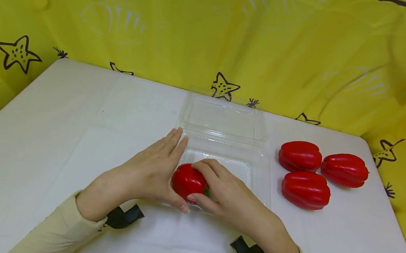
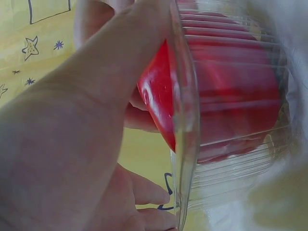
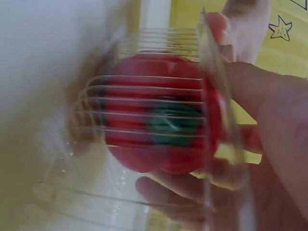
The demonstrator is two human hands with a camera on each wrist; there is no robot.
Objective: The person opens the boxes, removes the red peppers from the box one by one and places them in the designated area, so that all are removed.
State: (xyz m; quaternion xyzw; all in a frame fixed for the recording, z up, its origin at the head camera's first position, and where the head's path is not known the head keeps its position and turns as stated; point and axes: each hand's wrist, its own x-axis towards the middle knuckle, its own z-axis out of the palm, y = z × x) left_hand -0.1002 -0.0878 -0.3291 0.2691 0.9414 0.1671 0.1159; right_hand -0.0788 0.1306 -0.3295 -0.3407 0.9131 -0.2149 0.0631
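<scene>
A red bell pepper [image 1: 188, 181] sits in the front left part of a clear plastic clamshell box [image 1: 260, 172]. My right hand [image 1: 230, 193] grips it from the right, fingers over the top and thumb at the front near the green stem [image 3: 174, 122]. On the left, my left hand [image 1: 146, 175] rests along the box's side with its fingers straight, the thumb stretched over the front rim. Through the ribbed wall in the left wrist view, the pepper [image 2: 236, 91] shows low inside the box, its top rising above the rim.
Three more red bell peppers lie to the right of the box: a back left one [image 1: 300, 156], a back right one [image 1: 345, 169] and a front one [image 1: 305, 190]. The box's clear lid [image 1: 224, 119] lies opened toward the back. A yellow patterned cloth [image 1: 188, 21] hangs behind the white table [image 1: 21, 150].
</scene>
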